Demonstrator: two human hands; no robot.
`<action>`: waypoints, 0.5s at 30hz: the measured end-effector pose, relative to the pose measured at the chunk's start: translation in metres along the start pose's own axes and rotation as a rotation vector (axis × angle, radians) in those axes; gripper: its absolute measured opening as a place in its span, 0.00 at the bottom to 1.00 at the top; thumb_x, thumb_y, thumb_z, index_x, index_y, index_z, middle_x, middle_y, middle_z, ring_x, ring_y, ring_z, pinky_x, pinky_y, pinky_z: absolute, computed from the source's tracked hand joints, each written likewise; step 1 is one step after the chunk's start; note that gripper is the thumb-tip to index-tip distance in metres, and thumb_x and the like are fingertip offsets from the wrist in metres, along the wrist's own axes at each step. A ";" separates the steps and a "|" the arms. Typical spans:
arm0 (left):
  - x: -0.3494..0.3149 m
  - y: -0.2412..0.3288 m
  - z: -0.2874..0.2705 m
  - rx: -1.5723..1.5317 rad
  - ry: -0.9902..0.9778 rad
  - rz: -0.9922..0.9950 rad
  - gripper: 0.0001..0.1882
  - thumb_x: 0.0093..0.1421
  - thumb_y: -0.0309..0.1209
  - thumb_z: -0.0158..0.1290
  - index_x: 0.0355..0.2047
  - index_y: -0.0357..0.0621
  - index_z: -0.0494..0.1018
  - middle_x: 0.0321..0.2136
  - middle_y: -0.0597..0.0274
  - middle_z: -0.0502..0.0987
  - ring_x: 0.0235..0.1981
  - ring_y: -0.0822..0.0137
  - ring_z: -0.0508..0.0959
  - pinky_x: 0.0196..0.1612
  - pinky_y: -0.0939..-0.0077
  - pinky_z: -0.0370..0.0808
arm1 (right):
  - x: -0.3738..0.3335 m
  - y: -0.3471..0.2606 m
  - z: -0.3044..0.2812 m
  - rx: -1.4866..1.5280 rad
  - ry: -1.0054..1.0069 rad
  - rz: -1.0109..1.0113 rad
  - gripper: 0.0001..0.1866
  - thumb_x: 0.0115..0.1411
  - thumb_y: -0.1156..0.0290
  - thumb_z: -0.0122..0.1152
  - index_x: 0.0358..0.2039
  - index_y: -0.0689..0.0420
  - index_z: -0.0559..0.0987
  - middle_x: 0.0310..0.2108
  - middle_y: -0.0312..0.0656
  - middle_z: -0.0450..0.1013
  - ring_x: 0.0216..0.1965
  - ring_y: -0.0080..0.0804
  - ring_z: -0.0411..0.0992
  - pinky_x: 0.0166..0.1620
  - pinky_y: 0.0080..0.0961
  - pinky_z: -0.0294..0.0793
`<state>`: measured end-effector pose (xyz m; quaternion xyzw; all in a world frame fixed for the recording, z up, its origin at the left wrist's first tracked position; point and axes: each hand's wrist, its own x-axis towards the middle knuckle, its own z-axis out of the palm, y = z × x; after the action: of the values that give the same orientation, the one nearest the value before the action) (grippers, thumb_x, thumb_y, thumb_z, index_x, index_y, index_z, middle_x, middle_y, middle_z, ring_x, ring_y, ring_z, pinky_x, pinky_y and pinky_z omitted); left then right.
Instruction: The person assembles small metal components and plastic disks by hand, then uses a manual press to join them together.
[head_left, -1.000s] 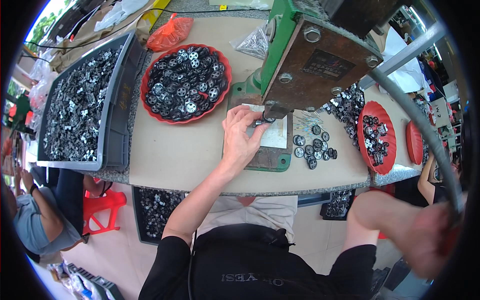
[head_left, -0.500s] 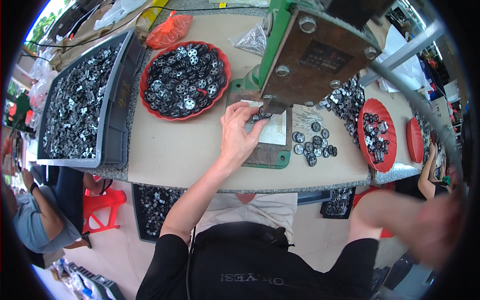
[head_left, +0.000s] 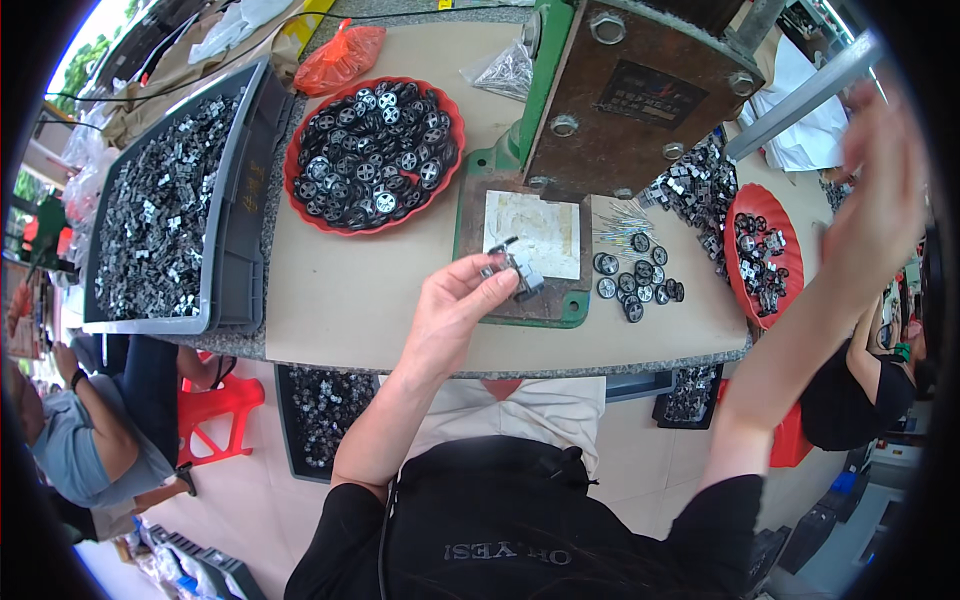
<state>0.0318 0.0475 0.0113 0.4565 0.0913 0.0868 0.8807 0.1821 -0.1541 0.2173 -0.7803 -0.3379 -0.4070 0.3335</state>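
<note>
My left hand (head_left: 455,308) pinches a small black and grey plastic part (head_left: 522,280) between thumb and fingers, just in front of the press. Under the part lies the green press base (head_left: 540,312) with a pale metal plate (head_left: 540,235) on it. Above the plate stands the brown and green press body (head_left: 640,105). My right hand (head_left: 885,165) is raised at the far right, near the grey metal bar (head_left: 805,105); motion smears its fingers. Several black wheels with silver hubs (head_left: 635,285) and a heap of thin metal pins (head_left: 620,222) lie right of the base.
A red scalloped tray (head_left: 290,190) of wheels stands left of the press, beside a grey crate (head_left: 215,250) of small dark parts. At the right are a heap of dark parts (head_left: 690,195) and a red tray (head_left: 785,240). People sit at both sides.
My left hand has drawn back from under the press toward me, bringing the small part along. My right hand has swung up from the lower right to the upper right.
</note>
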 end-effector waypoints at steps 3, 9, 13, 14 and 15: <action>-0.012 -0.005 0.006 -0.101 -0.034 -0.132 0.10 0.59 0.27 0.55 0.42 0.41 0.75 0.35 0.65 0.79 0.31 0.81 0.74 0.35 0.85 0.68 | -0.118 -0.017 0.020 0.797 -0.537 0.555 0.17 0.54 0.77 0.62 0.45 0.62 0.74 0.37 0.38 0.73 0.31 0.17 0.69 0.34 0.14 0.70; -0.018 -0.026 0.024 -0.016 0.000 -0.141 0.08 0.59 0.26 0.56 0.39 0.40 0.75 0.35 0.66 0.79 0.36 0.79 0.76 0.41 0.84 0.72 | -0.235 -0.048 0.060 1.024 -0.362 0.933 0.22 0.50 0.79 0.67 0.46 0.64 0.71 0.37 0.38 0.72 0.30 0.19 0.70 0.36 0.16 0.70; -0.018 -0.034 0.028 -0.006 -0.010 -0.138 0.09 0.59 0.27 0.57 0.40 0.40 0.75 0.35 0.66 0.79 0.36 0.79 0.75 0.42 0.83 0.71 | -0.235 -0.047 0.060 1.021 -0.341 0.928 0.21 0.50 0.80 0.67 0.44 0.65 0.71 0.36 0.39 0.72 0.32 0.19 0.70 0.37 0.17 0.71; -0.017 -0.035 0.028 -0.009 -0.006 -0.166 0.09 0.59 0.27 0.57 0.40 0.40 0.75 0.35 0.66 0.79 0.36 0.79 0.75 0.43 0.83 0.71 | -0.234 -0.045 0.059 1.010 -0.359 0.922 0.21 0.50 0.80 0.67 0.44 0.65 0.71 0.35 0.39 0.72 0.32 0.19 0.71 0.37 0.17 0.71; -0.017 -0.035 0.028 -0.013 -0.002 -0.194 0.10 0.58 0.27 0.57 0.41 0.40 0.75 0.35 0.66 0.78 0.37 0.79 0.75 0.43 0.83 0.71 | -0.234 -0.043 0.058 1.009 -0.397 0.890 0.20 0.50 0.80 0.66 0.44 0.66 0.71 0.34 0.39 0.72 0.32 0.19 0.71 0.37 0.17 0.71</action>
<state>0.0243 0.0016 -0.0004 0.4399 0.1337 0.0011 0.8880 0.0679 -0.1441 0.0006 -0.6539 -0.1885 0.1249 0.7220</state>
